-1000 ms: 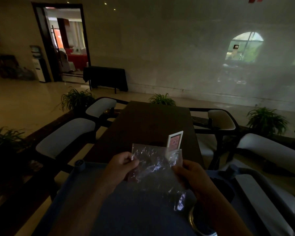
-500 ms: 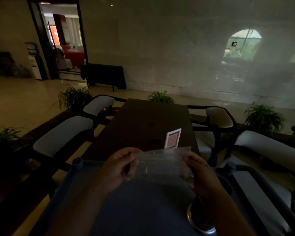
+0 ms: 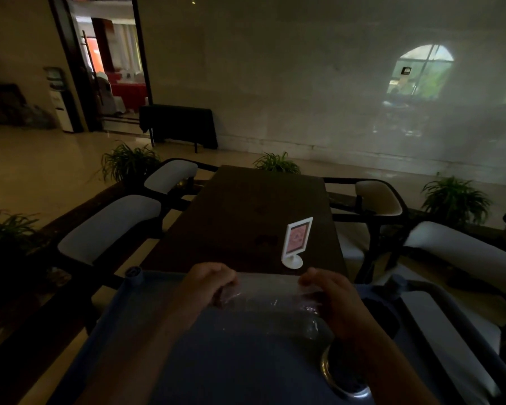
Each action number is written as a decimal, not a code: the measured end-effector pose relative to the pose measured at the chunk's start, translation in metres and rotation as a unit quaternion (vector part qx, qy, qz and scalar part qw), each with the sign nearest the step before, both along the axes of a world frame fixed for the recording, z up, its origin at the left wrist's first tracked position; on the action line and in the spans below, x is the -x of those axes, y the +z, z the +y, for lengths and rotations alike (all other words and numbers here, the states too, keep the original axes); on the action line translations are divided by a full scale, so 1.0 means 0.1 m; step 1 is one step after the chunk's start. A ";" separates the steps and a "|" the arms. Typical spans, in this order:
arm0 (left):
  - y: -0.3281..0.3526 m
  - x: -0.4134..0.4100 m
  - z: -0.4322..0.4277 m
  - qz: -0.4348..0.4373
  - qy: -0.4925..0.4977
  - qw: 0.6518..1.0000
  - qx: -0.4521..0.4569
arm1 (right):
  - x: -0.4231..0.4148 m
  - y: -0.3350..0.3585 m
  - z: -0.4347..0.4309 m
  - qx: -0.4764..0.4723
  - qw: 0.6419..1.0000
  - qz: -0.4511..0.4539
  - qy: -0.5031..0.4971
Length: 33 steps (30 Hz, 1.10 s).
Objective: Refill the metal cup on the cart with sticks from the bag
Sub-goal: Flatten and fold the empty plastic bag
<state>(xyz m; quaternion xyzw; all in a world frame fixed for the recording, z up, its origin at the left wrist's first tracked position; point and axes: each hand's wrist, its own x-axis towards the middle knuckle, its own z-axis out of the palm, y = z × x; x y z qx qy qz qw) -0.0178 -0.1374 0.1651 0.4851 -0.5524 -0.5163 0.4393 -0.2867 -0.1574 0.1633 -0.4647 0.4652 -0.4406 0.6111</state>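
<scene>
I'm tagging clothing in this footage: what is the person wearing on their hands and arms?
Nothing shows: the left hand and right hand are gloveless, and both forearms are bare, sleeveless to the frame's edge. No watch, ring or bracelet can be made out, though dim light could hide small items.

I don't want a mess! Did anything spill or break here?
Nothing stands out. The left hand and right hand hold the clear bag over the cart. The metal cup and the little sign stand upright. Nothing looks spilled.
</scene>
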 end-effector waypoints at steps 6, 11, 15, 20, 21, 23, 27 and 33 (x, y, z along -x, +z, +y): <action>-0.07 0.00 -0.02 -0.014 0.015 1.000 0.014 | 0.01 -0.11 -0.03 0.039 0.994 0.087 0.052; -0.11 0.02 0.03 -0.036 0.035 0.998 0.028 | -0.02 -0.22 -0.03 0.045 0.996 0.069 0.042; -0.13 0.05 0.09 -0.044 0.041 0.998 0.020 | -0.03 -0.34 -0.02 0.058 0.992 0.105 0.033; -0.14 -0.02 0.06 -0.080 -0.133 0.980 -0.126 | -0.05 -0.30 -0.06 0.067 0.989 0.118 0.059; -0.14 -0.03 0.06 -0.069 -0.175 0.969 -0.159 | -0.06 -0.27 -0.08 0.071 0.987 0.130 0.063; -0.16 0.01 0.06 -0.082 -0.212 0.956 -0.186 | -0.09 -0.21 -0.12 0.078 0.980 0.158 0.096; -0.19 0.18 0.04 -0.071 -0.185 0.965 -0.173 | -0.22 -0.11 -0.13 0.080 0.963 0.185 0.179; -0.25 0.23 0.06 -0.006 -0.109 0.983 -0.146 | -0.26 -0.08 -0.10 0.094 0.981 0.163 0.053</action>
